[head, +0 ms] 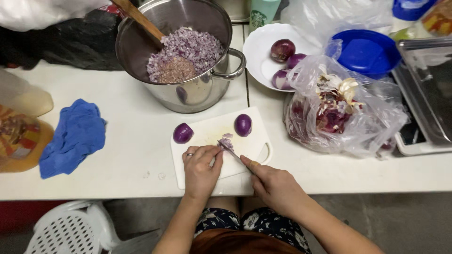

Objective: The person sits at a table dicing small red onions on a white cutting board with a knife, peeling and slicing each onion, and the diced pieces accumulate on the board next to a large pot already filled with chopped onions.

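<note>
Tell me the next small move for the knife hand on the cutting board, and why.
Probably another short downward cut. The right hand holds the knife with its blade on a small piece of onion, which the left hand pins to the cutting board. That piece looks only partly chopped, and two onion halves sit uncut further up the board.

Bare white tabletop is lying open in the centre left of the frame, between the crumpled blue cloth and the white plastic cutting board. Above the board, the large steel pot is blocking the way. To the right, the clear plastic bag of onion skins is crowding the board's edge, leaving only the bare strip below it open.
</note>
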The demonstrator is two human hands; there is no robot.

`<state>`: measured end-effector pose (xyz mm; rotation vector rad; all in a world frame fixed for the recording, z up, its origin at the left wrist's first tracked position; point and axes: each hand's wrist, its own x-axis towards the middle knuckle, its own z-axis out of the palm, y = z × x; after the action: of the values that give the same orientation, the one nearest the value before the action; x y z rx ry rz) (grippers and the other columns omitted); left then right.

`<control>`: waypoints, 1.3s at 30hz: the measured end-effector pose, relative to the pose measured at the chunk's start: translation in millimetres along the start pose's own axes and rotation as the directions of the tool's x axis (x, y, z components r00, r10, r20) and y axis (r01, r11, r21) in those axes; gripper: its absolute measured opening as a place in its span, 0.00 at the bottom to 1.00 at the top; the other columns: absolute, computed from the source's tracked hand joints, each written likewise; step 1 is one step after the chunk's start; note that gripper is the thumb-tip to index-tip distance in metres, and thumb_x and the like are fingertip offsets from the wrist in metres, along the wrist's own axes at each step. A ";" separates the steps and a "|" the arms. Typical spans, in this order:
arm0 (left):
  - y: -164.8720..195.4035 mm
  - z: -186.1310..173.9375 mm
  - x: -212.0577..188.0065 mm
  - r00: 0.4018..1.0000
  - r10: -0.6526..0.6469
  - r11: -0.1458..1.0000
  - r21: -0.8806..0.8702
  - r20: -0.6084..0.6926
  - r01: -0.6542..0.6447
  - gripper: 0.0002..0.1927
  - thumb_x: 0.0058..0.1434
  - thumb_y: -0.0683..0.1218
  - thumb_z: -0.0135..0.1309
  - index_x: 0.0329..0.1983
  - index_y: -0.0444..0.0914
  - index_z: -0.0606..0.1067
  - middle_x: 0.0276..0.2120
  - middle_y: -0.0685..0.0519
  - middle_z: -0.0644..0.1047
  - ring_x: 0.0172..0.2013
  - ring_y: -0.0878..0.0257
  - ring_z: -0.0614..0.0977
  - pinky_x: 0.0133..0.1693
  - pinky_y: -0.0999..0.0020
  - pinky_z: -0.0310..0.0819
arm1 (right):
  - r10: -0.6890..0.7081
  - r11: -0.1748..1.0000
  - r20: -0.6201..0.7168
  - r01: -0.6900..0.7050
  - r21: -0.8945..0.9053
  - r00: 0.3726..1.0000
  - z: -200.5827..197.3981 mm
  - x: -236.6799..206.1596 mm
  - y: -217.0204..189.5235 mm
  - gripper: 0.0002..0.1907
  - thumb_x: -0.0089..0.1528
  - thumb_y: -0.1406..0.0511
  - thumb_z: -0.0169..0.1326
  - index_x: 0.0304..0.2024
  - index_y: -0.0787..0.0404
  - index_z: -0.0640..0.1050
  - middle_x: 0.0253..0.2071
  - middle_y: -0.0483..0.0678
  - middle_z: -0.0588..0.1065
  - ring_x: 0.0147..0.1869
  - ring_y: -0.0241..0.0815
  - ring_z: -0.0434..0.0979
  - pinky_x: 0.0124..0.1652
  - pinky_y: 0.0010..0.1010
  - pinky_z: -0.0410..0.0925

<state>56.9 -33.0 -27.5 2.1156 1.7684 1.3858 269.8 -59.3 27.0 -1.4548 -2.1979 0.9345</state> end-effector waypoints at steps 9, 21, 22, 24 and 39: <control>8.1 2.5 0.4 0.998 -0.024 0.999 -0.020 0.050 0.025 0.05 0.54 0.41 0.64 0.34 0.37 0.84 0.37 0.53 0.83 0.40 0.55 0.78 0.48 0.59 0.65 | 0.038 0.967 0.029 -0.029 -0.254 0.999 -7.2 -1.5 -20.8 0.34 0.61 0.65 0.53 0.71 0.48 0.68 0.32 0.53 0.79 0.32 0.57 0.81 0.35 0.45 0.73; 5.7 4.3 1.1 0.997 -0.063 0.996 -0.059 0.054 0.067 0.03 0.53 0.40 0.64 0.31 0.39 0.84 0.35 0.56 0.82 0.39 0.56 0.78 0.46 0.60 0.66 | 0.287 0.949 0.172 -0.257 -0.181 0.942 -17.3 -0.6 -22.6 0.33 0.63 0.62 0.49 0.73 0.41 0.65 0.35 0.57 0.80 0.39 0.60 0.82 0.42 0.48 0.72; 4.9 4.8 0.7 0.997 -0.058 0.996 -0.062 0.041 0.061 0.03 0.53 0.41 0.64 0.31 0.39 0.84 0.35 0.56 0.82 0.40 0.56 0.78 0.47 0.60 0.66 | 0.297 0.951 0.183 -0.272 -0.150 0.937 -21.8 -1.0 -24.2 0.33 0.63 0.63 0.49 0.72 0.41 0.66 0.33 0.58 0.80 0.38 0.59 0.82 0.42 0.47 0.72; 3.0 5.8 -0.1 0.999 -0.045 0.997 -0.067 0.019 0.046 0.03 0.53 0.41 0.65 0.31 0.39 0.83 0.36 0.55 0.82 0.40 0.56 0.78 0.48 0.60 0.67 | 0.315 0.949 0.204 -0.304 -0.084 0.927 -29.9 2.1 -25.8 0.33 0.63 0.64 0.48 0.72 0.42 0.67 0.31 0.59 0.80 0.36 0.58 0.83 0.42 0.45 0.73; -7.1 6.2 0.9 0.991 -0.085 0.990 -0.107 0.103 0.096 0.01 0.55 0.39 0.64 0.30 0.38 0.83 0.34 0.54 0.82 0.39 0.54 0.77 0.45 0.60 0.69 | 0.088 0.986 0.055 -0.079 -0.144 0.995 8.1 15.8 -26.1 0.29 0.64 0.64 0.47 0.70 0.53 0.65 0.34 0.60 0.80 0.37 0.61 0.81 0.41 0.48 0.72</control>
<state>55.5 -26.8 -34.7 1.9854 1.6861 1.3022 240.6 -54.3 37.9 -1.6138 -2.3052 0.8766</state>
